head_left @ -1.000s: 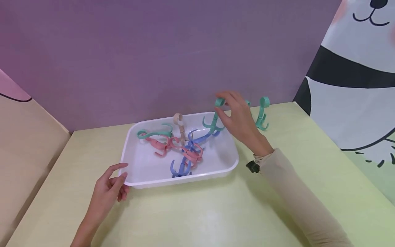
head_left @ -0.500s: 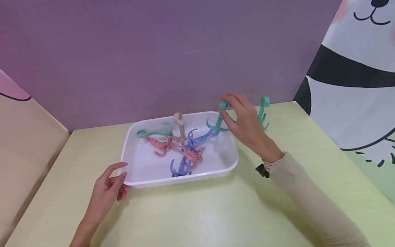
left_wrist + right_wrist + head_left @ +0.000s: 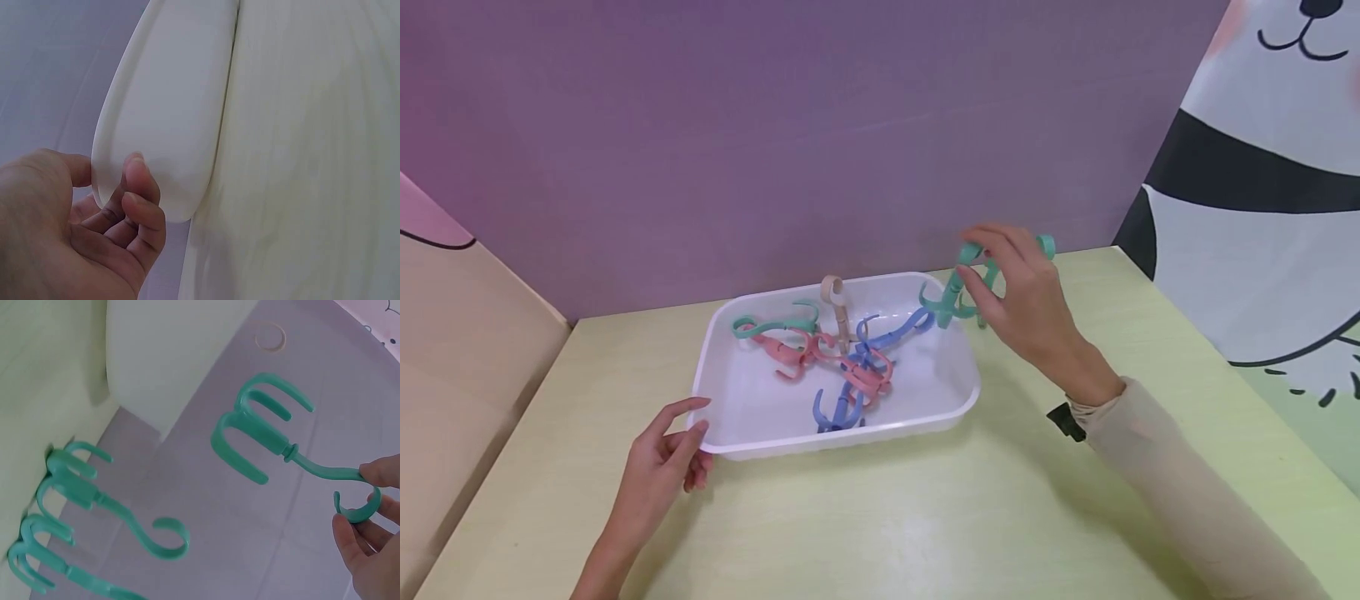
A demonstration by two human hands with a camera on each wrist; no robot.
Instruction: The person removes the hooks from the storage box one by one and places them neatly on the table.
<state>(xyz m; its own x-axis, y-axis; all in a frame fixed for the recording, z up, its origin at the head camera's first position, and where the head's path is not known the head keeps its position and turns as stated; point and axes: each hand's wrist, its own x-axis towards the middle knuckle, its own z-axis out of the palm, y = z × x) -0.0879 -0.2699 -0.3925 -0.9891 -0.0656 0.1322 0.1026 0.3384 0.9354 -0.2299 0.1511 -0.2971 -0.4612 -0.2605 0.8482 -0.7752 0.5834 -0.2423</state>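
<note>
My right hand (image 3: 1011, 287) pinches a green multi-prong hook (image 3: 951, 292) by its top loop and holds it in the air over the far right corner of the white tray (image 3: 925, 412). The right wrist view shows that green hook (image 3: 269, 440) between my fingertips (image 3: 369, 544). Two more green hooks (image 3: 87, 494) stand on the table beyond it, by the purple wall; one green hook's top (image 3: 1045, 244) peeks over my hand. My left hand (image 3: 673, 442) rests against the tray's near left corner (image 3: 156, 156), fingers loosely curled, thumb on the rim.
Inside the tray lie several tangled hooks: pink (image 3: 790, 354), blue (image 3: 850, 392), green (image 3: 771, 321) and a beige one (image 3: 837, 304) standing up. A purple wall (image 3: 775, 125) closes the back of the pale green table (image 3: 925, 517). A panda picture (image 3: 1262, 167) is at the right.
My right hand has carried the green hook to the right, from over the tray's far side toward the hooks standing on the table. The left hand has stayed put.
</note>
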